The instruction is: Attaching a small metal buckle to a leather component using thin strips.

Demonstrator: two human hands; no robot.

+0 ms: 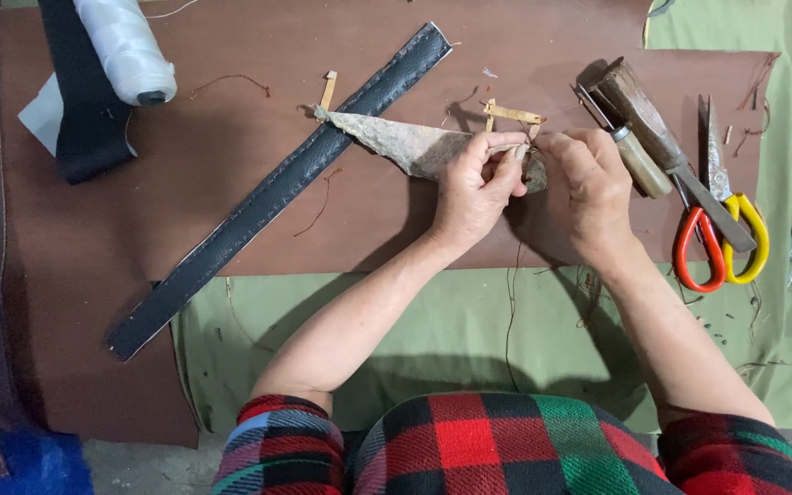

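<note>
My left hand (474, 188) pinches the wide end of a grey-brown, triangular scrap of leather (396, 139) that lies over a long black stitched leather strap (272, 188). My right hand (584, 188) meets the left at the same end of the scrap, its fingers closed on it; a thin dark thread (509, 312) hangs down from between the hands. The scrap's pointed tip rests on the strap. What the fingertips hold besides the scrap is hidden.
A brown leather sheet (231, 110) covers a green cloth (451, 339). Right of my hands lie a wood-handled knife (639, 119), an awl (630, 147) and red-and-yellow scissors (721, 229). A white thread spool (126, 46) on a black strip is at the back left.
</note>
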